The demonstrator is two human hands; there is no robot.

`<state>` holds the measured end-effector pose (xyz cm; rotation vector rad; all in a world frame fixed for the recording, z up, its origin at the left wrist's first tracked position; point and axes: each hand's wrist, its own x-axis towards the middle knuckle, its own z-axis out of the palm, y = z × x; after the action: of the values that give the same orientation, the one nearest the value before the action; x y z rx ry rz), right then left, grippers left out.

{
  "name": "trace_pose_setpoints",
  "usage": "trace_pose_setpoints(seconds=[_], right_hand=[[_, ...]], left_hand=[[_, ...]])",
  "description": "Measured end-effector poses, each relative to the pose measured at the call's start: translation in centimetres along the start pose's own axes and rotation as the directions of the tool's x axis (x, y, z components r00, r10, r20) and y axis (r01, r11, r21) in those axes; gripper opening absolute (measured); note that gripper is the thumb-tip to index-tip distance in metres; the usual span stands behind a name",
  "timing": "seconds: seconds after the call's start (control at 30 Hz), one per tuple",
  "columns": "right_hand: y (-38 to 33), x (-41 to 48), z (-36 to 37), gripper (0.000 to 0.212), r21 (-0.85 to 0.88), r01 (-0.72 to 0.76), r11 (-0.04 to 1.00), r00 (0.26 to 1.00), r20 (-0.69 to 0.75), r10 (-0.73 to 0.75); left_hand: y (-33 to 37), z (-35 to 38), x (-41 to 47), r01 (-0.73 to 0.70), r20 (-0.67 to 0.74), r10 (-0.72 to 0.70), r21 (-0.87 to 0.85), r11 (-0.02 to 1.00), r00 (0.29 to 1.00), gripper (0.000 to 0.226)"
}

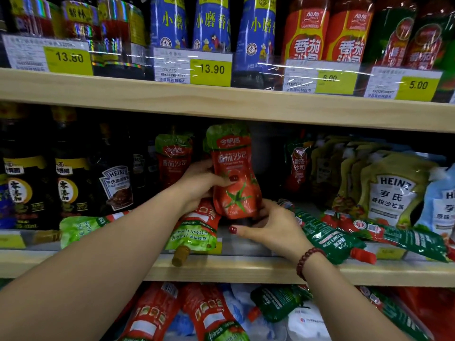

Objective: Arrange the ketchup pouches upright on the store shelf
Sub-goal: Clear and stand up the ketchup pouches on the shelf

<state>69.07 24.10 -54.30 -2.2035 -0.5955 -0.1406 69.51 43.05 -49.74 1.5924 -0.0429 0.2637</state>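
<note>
Red-and-green soft plastic ketchup pouch (235, 173) is held upright above the wooden shelf (246, 269), pinched by left hand (199, 183) and right hand (273, 227). Toppling likely: fallen green-topped pouch (194, 232) beneath leaves an uneven base.

Two hands reach in, a left hand (197, 183) and a right hand (273, 230), and one red bead bracelet (307, 262) is on the right wrist. Three red ketchup pouches stand up on the middle shelf (221, 269): one held (234, 173), one behind it on the left (173, 161), and one farther right (298, 166). Four pouches lie flat there. Three blue bottles (211, 23) stand on the top shelf. Four yellow price tags (211, 70) hang under them.
</note>
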Motion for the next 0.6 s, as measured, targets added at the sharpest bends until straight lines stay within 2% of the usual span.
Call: trace_pose_setpoints(seconds=[0.1, 0.23, 0.27, 0.33, 0.4, 0.5, 0.6], right_hand=[[-0.1, -0.1, 0.1, 0.092, -0.108, -0.009, 0.994, 0.998, 0.062, 0.016], [-0.2, -0.3, 0.3, 0.104, -0.127, 0.015, 0.992, 1.0, 0.024, -0.012], [-0.1, -0.3, 0.3, 0.096, -0.138, 0.017, 0.99, 1.0, 0.023, -0.014], [-0.1, -0.4, 0.3, 0.067, -0.165, 0.023, 0.986, 0.999, 0.033, -0.018], [-0.1, -0.5, 0.3, 0.051, -0.178, 0.043, 0.983, 0.998, 0.051, -0.035], [-0.2, -0.6, 0.3, 0.045, -0.213, 0.082, 0.974, 0.995, 0.077, -0.067], [-0.2, -0.6, 0.3, 0.043, -0.219, 0.097, 0.971, 0.992, 0.097, -0.077]], left_hand=[[0.3, -1.0, 0.5, 0.027, -0.011, -0.027, 0.005, 1.0, 1.0, 0.045], [0.4, -2.4, 0.6, 0.047, -0.021, -0.047, 0.009, 0.999, 0.999, 0.047], [0.6, -2.7, 0.6, 0.035, -0.036, -0.035, -0.008, 0.999, 0.999, 0.046], [1.1, -3.7, 0.7, -0.003, -0.08, -0.001, -0.05, 0.999, 0.997, 0.042], [1.6, -5.0, 0.8, -0.022, -0.111, 0.013, -0.08, 0.997, 0.994, 0.036], [2.3, -7.2, 0.6, -0.015, -0.144, 0.009, -0.038, 0.999, 0.99, 0.035], [2.7, -8.9, 0.1, -0.024, -0.156, 0.04, 0.102, 0.995, 0.987, 0.041]])
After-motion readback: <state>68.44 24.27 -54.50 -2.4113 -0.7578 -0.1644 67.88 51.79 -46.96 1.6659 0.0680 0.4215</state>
